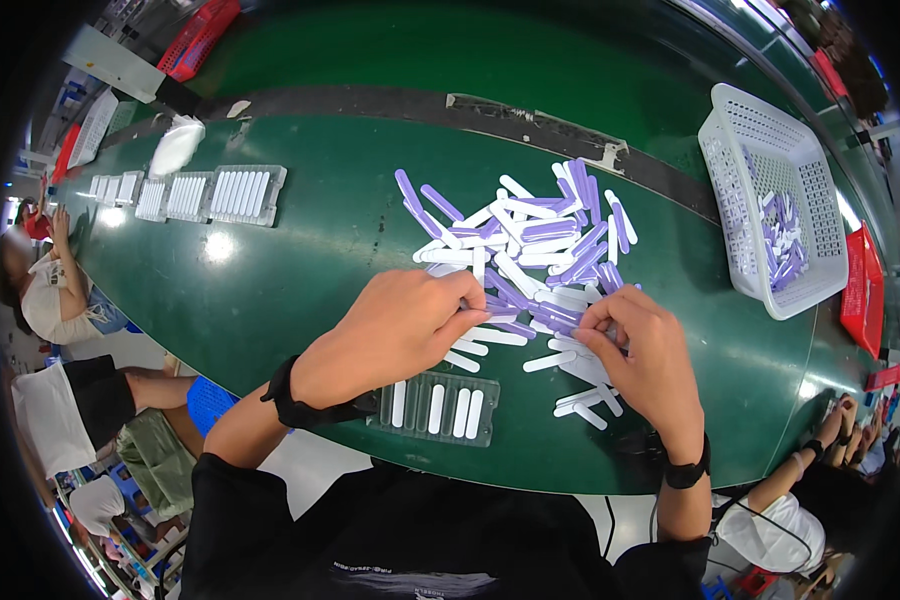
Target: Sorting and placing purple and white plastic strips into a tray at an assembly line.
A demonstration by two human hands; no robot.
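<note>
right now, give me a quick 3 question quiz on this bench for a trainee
1. True or false: the clear tray near the table's front edge already holds some white sticks.
2. The white basket sits on which side of the pile of purple and white sticks? A) the person's left B) the person's right C) on top of it
3. Fill in: the left hand and right hand both reach into the ____ of sticks.

Key: 1 true; 2 B; 3 pile.
</note>
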